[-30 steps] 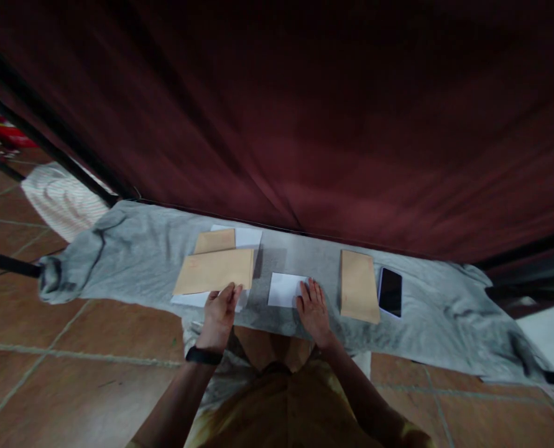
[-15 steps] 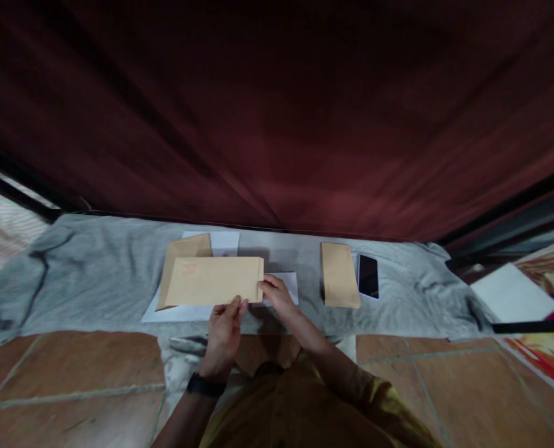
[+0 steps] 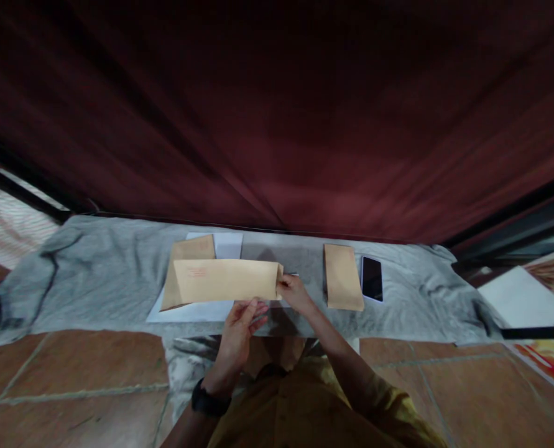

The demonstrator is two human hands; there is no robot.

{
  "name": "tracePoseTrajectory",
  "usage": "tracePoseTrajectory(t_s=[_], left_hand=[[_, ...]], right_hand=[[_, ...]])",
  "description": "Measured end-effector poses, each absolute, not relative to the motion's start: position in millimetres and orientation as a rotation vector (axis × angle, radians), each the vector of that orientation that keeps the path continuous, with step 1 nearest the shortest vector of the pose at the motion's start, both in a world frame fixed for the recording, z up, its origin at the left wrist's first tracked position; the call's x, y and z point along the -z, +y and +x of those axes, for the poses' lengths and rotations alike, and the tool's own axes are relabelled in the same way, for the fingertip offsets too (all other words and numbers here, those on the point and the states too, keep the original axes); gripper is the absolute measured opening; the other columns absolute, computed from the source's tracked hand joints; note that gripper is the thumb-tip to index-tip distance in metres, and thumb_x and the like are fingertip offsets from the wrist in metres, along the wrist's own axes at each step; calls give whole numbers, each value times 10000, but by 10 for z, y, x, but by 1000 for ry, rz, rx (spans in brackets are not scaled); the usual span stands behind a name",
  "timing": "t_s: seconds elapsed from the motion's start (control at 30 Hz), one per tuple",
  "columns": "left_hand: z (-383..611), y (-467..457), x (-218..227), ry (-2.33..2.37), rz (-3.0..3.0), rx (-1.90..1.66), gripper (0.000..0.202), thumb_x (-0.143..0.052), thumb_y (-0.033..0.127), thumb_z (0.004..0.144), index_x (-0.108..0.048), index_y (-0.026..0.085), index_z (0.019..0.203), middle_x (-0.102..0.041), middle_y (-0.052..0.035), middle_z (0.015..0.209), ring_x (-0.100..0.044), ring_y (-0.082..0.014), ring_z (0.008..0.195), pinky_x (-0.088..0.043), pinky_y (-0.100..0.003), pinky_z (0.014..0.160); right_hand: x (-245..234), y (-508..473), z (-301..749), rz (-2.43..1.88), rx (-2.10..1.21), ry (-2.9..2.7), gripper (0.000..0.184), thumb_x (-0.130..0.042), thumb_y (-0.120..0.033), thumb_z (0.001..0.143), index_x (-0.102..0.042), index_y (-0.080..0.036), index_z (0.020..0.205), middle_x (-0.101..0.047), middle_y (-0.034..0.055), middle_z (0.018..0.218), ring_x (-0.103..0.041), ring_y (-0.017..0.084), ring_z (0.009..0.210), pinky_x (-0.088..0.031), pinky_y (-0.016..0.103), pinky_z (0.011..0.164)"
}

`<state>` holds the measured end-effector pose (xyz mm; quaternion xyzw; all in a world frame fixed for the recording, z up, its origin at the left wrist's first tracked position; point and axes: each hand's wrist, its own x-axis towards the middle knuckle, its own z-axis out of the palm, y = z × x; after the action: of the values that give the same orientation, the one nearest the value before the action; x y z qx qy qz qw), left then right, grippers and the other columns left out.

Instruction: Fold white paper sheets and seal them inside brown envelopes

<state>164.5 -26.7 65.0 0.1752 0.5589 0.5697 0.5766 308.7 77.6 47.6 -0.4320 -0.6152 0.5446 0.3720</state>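
Observation:
A long tan paper envelope with small red print near its left end is held level above the bench. My left hand, with a dark band on the wrist, pinches its lower edge, thumb in front and some fingers showing loosely beneath. At the envelope's right end, the mouth gapes a little. There my right hand grips the end, its fingertips partly hidden at the opening. Behind the held envelope lie more brown envelopes and white paper. Another white sheet is mostly covered near my right hand.
A stack of brown envelopes lies to the right, with a dark-screened phone beside it. Grey cloth covers the bench. A dark red curtain hangs behind. A white board-like item stands at far right.
The envelope has shifted right and tilted, and its right end has opened from flat to gaping. Both hands moved right with it, and my left fingers spread somewhat.

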Motion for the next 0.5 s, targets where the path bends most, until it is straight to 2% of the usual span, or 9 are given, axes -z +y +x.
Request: tracePoseTrajectory(t_s=[0.1, 0.17, 0.2, 0.27, 0.3, 0.37, 0.5], left_hand=[[1623, -351, -638, 1509, 872, -1214, 364, -809, 515, 717, -702, 193, 849, -747, -92, 836, -735, -269, 826, -600, -386, 725], [1548, -369, -662, 1707, 1353, -1248, 381, -793, 458, 761, -723, 199, 1031, -742, -147, 1101, -690, -330, 1099, -558, -470, 938], [1492, -361, -681, 1802, 1602, -1264, 468, -793, 433, 774, -695, 198, 1167, -670, -183, 1305, -592, -364, 1280, -477, -523, 1063], [1359, -313, -725, 1944, 2040, -1193, 694, -797, 416, 783, -566, 177, 1392, -382, -246, 1598, -306, -420, 1506, -263, -631, 1194], [1291, -281, -744, 1983, 2202, -1113, 775, -800, 414, 780, -507, 164, 1452, -264, -267, 1647, -208, -439, 1538, -191, -670, 1202], [1177, -224, -772, 2003, 2417, -935, 881, -816, 404, 761, -428, 167, 1516, -151, -282, 1671, -128, -455, 1551, -117, -717, 1192], [1089, -211, -767, 1965, 2548, -733, 881, -823, 371, 743, -437, 208, 1518, -199, -263, 1666, -175, -443, 1545, -70, -729, 1190]], right_hand=[[-506, 775, 3140, -1142, -1320, -1586, 303, -553, -423, 803, -543, -208, 589, -468, -47, 566, -422, 104, 571, -298, 217, 523], [-528, 750, 3160, -1163, -1289, -1592, 285, -532, -400, 800, -534, -213, 584, -462, -47, 566, -415, 104, 564, -295, 219, 521], [-538, 734, 3166, -1170, -1286, -1588, 279, -521, -392, 800, -537, -214, 586, -462, -47, 566, -413, 104, 560, -297, 219, 518], [-560, 695, 3170, -1168, -1308, -1564, 262, -514, -376, 805, -577, -208, 613, -487, -44, 579, -421, 105, 561, -319, 214, 520], [-572, 675, 3171, -1161, -1326, -1554, 249, -523, -367, 805, -608, -202, 639, -510, -42, 592, -435, 108, 569, -335, 210, 524], [-604, 638, 3177, -1134, -1361, -1547, 211, -556, -345, 799, -669, -192, 708, -567, -35, 631, -474, 115, 598, -371, 207, 541], [-649, 591, 3203, -1085, -1378, -1574, 177, -596, -323, 783, -705, -185, 786, -621, -29, 695, -506, 117, 638, -385, 199, 557]])
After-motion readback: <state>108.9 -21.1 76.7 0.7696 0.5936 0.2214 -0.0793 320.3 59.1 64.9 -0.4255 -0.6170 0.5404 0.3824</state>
